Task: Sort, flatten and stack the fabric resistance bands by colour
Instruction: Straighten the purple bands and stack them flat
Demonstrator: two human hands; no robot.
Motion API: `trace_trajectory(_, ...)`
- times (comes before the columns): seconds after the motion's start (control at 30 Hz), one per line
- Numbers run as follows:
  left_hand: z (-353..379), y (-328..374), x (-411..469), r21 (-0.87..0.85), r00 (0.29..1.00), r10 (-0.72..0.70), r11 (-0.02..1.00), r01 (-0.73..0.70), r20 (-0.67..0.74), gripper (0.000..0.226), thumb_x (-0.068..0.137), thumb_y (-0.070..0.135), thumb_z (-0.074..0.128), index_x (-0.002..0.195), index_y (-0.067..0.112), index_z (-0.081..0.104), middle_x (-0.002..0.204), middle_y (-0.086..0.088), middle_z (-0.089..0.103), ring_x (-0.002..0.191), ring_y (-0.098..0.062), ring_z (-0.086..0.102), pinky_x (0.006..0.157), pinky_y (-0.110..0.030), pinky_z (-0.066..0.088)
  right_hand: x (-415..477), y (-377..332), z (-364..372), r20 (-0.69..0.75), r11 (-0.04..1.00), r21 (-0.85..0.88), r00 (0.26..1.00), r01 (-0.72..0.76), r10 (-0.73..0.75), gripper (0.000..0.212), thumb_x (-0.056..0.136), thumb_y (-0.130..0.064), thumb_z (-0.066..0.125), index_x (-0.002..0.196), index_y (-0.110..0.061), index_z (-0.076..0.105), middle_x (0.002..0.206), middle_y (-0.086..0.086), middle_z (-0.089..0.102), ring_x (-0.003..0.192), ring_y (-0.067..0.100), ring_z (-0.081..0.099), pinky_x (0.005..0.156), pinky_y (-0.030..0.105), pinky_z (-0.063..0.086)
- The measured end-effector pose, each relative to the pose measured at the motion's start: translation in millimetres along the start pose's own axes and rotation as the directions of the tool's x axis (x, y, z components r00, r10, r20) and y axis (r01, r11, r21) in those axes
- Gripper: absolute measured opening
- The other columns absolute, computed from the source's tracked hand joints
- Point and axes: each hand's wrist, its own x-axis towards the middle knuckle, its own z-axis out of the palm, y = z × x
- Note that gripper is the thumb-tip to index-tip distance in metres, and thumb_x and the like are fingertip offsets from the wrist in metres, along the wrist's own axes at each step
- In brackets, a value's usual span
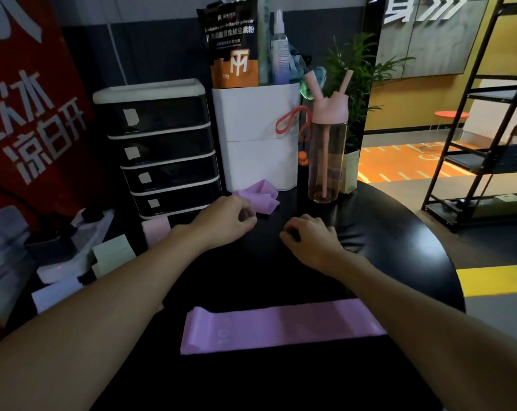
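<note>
At nine o'clock, off the tabletop's (399, 247) left edge, lie folded pieces in pale green (112, 253), white (55, 295) and pink (156, 229); they may be sorted bands, though the dim light leaves that unsure. Behind them, at eleven o'clock, stands a black drawer unit (159, 149).

The left hand (227, 221) hovers low at the middle of the tabletop, fingers curled in to a narrow pinch; whether it holds anything I cannot tell. Just past its knuckles, at twelve o'clock, a crumpled purple band (260, 197) sits against the foot of a white bin (260, 137), with a red loop (287, 123) hanging on the bin's side. The right hand (313, 238) is at one o'clock from centre, fingers also curled narrowly down to the dark surface, seemingly on dark fabric puckered beside it, though black on black hides it. A pink bottle (328, 149) stands beyond.

At six o'clock, between the forearms, a flat purple band (281, 324) lies stretched out, its right end under the right forearm.

The step in hand looks like flattening the next piece. The next move likely calls for drawing both hands apart to smooth it, then fetching the crumpled purple band, flattening it and laying it squarely on the flat one.
</note>
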Motion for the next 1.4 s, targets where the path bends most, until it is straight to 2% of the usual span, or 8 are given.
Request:
trace_trajectory(0.17,9,-17,45,0.009,0.999,-0.026,1.000,0.026,-0.020,0.010,0.089,0.024,0.065,0.097,0.022,0.071,0.096,0.006,0.070,0.091,-0.016,0.066,0.086,-0.040,0.055,17,13,20,0.068,0.983,-0.176,0.997,0.058,-0.047,0.042,0.095,-0.055,0.042,0.129,-0.032,0.047,0.134,-0.001,0.040,0.124,0.025,0.036,0.102,0.045,0.028)
trace_trajectory(0.37,22,-19,92,0.078,1.000,0.015,0.997,-0.013,-0.018,0.022,0.093,0.024,0.062,0.114,0.021,0.068,0.122,-0.004,0.063,0.115,-0.025,0.058,0.098,-0.042,0.046,17,18,28,0.004,0.980,-0.174,0.995,0.096,-0.097,0.042,0.096,-0.056,0.039,0.128,-0.030,0.047,0.129,-0.002,0.040,0.120,0.024,0.036,0.101,0.043,0.028)
trace_trajectory(0.77,45,-19,118,0.171,0.992,-0.106,0.981,0.092,0.071,0.036,0.092,0.013,0.049,0.122,0.031,0.060,0.116,0.008,0.063,0.116,-0.019,0.055,0.101,-0.040,0.032,18,19,30,-0.014,0.982,-0.159,0.994,0.102,-0.105,0.042,0.095,-0.055,0.038,0.127,-0.030,0.047,0.127,-0.004,0.040,0.119,0.022,0.036,0.101,0.040,0.027)
trace_trajectory(0.9,44,-27,116,0.198,0.980,-0.145,0.973,0.117,0.133,0.048,0.085,0.009,0.056,0.132,0.018,0.059,0.133,-0.003,0.060,0.122,-0.029,0.055,0.100,-0.040,0.038,17,19,29,-0.011,0.983,-0.155,0.995,0.098,-0.101,0.042,0.095,-0.055,0.038,0.128,-0.030,0.046,0.128,-0.003,0.040,0.120,0.022,0.036,0.102,0.041,0.027)
trace_trajectory(1.0,43,-36,113,0.153,0.973,-0.141,0.982,0.113,0.183,0.030,0.082,0.011,0.063,0.112,0.005,0.067,0.122,-0.015,0.055,0.107,-0.035,0.060,0.088,-0.034,0.049,17,18,28,-0.004,0.984,-0.150,0.995,0.097,-0.099,0.042,0.096,-0.054,0.038,0.129,-0.030,0.046,0.129,-0.003,0.039,0.121,0.022,0.035,0.103,0.041,0.027)
trace_trajectory(1.07,40,-37,110,0.163,0.975,-0.149,0.979,0.123,0.164,0.005,0.080,0.014,0.067,0.076,0.017,0.065,0.107,-0.014,0.047,0.097,-0.036,0.058,0.076,-0.027,0.043,17,18,28,-0.004,0.984,-0.149,0.995,0.096,-0.098,0.042,0.096,-0.054,0.038,0.129,-0.030,0.046,0.129,-0.003,0.039,0.121,0.023,0.035,0.104,0.042,0.027)
trace_trajectory(1.17,40,-39,109,0.078,0.988,-0.089,0.994,0.079,0.128,0.039,0.073,0.014,0.072,0.051,0.033,0.047,0.083,-0.003,0.042,0.093,-0.044,0.057,0.073,-0.037,0.046,17,18,28,-0.009,0.985,-0.142,0.995,0.096,-0.099,0.042,0.095,-0.054,0.039,0.128,-0.030,0.047,0.129,-0.003,0.040,0.120,0.023,0.036,0.103,0.042,0.028)
trace_trajectory(1.4,28,-30,101,0.021,0.995,-0.092,0.995,0.093,-0.029,0.007,0.083,0.016,0.068,0.084,0.020,0.063,0.086,0.009,0.063,0.092,-0.021,0.057,0.096,-0.043,0.043,18,20,28,-0.011,0.985,-0.143,0.995,0.100,-0.103,0.042,0.095,-0.055,0.039,0.127,-0.030,0.048,0.128,-0.003,0.040,0.120,0.023,0.036,0.103,0.042,0.028)
